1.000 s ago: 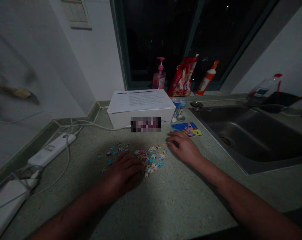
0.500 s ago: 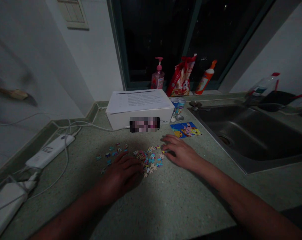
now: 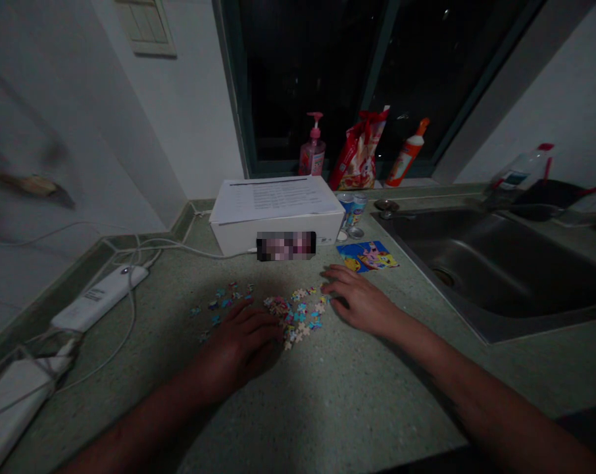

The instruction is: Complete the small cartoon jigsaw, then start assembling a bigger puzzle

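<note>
Small jigsaw puzzle pieces (image 3: 298, 315) in pale, blue and pink colours lie scattered in a loose pile on the speckled green countertop (image 3: 327, 408). My left hand (image 3: 239, 345) rests palm down against the pile's near edge, its fingertips touching pieces. My right hand (image 3: 358, 303) lies on the counter just right of the pile, fingers spread, nothing visible in them. Beyond it lies a colourful cartoon picture card (image 3: 368, 256).
A white box (image 3: 239, 238) topped with printed paper (image 3: 275, 199) stands behind the pieces. A steel sink (image 3: 495, 270) lies to the right. White chargers (image 3: 99, 297) and cables lie left. Cans (image 3: 350, 207), a pump bottle (image 3: 312, 155) and a red bag (image 3: 358, 158) stand further back.
My right hand has slid left and nearer me, closer to the pile. My left hand stays in place. The view has shifted slightly.
</note>
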The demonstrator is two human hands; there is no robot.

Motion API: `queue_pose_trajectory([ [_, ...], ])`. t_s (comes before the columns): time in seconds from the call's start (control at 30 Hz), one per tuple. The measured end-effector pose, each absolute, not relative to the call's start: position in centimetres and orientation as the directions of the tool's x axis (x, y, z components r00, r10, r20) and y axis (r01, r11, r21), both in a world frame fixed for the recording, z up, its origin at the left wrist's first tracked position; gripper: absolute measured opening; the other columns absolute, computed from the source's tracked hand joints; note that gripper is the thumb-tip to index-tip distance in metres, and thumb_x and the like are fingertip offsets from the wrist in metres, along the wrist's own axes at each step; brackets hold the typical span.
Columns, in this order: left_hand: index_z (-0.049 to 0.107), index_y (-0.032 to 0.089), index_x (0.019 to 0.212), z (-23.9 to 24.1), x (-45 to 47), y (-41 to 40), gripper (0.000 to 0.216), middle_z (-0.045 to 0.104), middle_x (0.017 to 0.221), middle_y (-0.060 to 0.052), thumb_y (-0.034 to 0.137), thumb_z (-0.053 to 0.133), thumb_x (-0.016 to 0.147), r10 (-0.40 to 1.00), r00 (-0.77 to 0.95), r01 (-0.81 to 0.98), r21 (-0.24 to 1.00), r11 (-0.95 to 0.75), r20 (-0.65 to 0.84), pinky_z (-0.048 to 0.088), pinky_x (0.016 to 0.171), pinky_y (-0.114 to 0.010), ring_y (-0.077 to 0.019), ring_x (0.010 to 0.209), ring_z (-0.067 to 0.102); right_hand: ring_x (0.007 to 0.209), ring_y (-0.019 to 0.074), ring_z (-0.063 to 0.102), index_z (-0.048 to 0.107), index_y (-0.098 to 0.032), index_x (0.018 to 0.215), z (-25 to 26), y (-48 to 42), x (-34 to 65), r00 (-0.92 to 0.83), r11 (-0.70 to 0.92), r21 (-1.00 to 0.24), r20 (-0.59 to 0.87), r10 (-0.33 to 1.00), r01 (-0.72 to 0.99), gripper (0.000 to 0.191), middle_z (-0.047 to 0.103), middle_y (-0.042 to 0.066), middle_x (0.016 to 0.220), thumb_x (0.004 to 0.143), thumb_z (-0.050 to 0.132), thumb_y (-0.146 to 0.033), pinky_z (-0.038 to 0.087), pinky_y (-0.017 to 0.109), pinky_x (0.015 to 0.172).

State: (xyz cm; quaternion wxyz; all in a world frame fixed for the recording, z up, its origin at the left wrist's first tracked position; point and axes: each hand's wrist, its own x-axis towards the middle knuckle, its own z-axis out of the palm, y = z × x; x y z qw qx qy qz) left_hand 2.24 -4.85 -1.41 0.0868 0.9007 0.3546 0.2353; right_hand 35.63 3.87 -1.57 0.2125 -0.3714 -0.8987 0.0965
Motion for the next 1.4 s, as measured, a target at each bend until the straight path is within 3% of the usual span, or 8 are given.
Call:
queue_pose_trajectory([
  [0.13, 0.07, 0.03, 0.127, -1.38, 2.25, -4.86, 0.029, 0.078, 0.127, -0.002, 0.015, 0.061, 0.104, 0.675, 0.642, 0.601, 0.309, -0.737, 0.363, 0.039, 0.121, -0.059, -0.0238, 0.118, 0.071, 0.147, 0.0359, 0.054, 0.077, -0.02, 0.109, -1.42, 3.82, 35.58, -0.629, 0.698, -0.323, 0.304, 0.716, 0.639, 0.026, 0.069, 0.016, 0.142, 0.089, 0.065, -0.008, 0.049, 0.062, 0.12],
  [0.37, 0.071, 0.03, 0.126, -1.45, 2.29, -4.83, 0.029, 0.079, 0.126, -0.003, 0.014, 0.063, 0.102, 0.664, 0.632, 0.59, 0.308, -0.747, 0.4, 0.039, 0.122, -0.058, -0.0237, 0.117, 0.071, 0.153, 0.0317, 0.047, 0.073, -0.028, 0.131, -0.98, 3.15, 35.16, -0.728, 0.777, -0.324, 0.284, 0.624, 0.539, 0.042, 0.062, 0.011, 0.153, 0.094, 0.064, -0.01, 0.045, 0.059, 0.123],
  [0.63, 0.071, 0.03, 0.125, -1.54, 2.29, -4.78, 0.03, 0.079, 0.126, -0.003, 0.013, 0.063, 0.101, 0.659, 0.636, 0.584, 0.307, -0.751, 0.401, 0.038, 0.123, -0.058, -0.0231, 0.117, 0.072, 0.154, 0.0326, 0.046, 0.076, -0.028, 0.118, -0.9, 3.03, 35.07, -0.734, 0.779, -0.348, 0.283, 0.618, 0.522, 0.026, 0.062, 0.009, 0.154, 0.096, 0.072, -0.016, 0.045, 0.06, 0.123],
  [0.83, 0.071, 0.029, 0.125, -1.57, 2.33, -4.76, 0.03, 0.079, 0.124, -0.003, 0.014, 0.063, 0.101, 0.661, 0.637, 0.582, 0.313, -0.75, 0.398, 0.04, 0.121, -0.057, -0.0233, 0.114, 0.072, 0.155, 0.0321, 0.045, 0.074, -0.031, 0.127, -0.66, 2.93, 34.98, -0.751, 0.786, -0.349, 0.265, 0.605, 0.51, 0.035, 0.06, 0.009, 0.157, 0.097, 0.071, -0.014, 0.045, 0.059, 0.124],
  [1.4, 0.071, 0.03, 0.126, -1.72, 2.37, -4.8, 0.029, 0.079, 0.126, -0.002, 0.014, 0.062, 0.103, 0.673, 0.626, 0.595, 0.317, -0.739, 0.395, 0.036, 0.123, -0.056, -0.023, 0.117, 0.072, 0.155, 0.0308, 0.045, 0.07, -0.026, 0.107, -0.74, 3.19, 35.09, -0.725, 0.756, -0.407, 0.267, 0.635, 0.513, 0.024, 0.062, 0.009, 0.155, 0.09, 0.074, -0.009, 0.045, 0.059, 0.124],
])
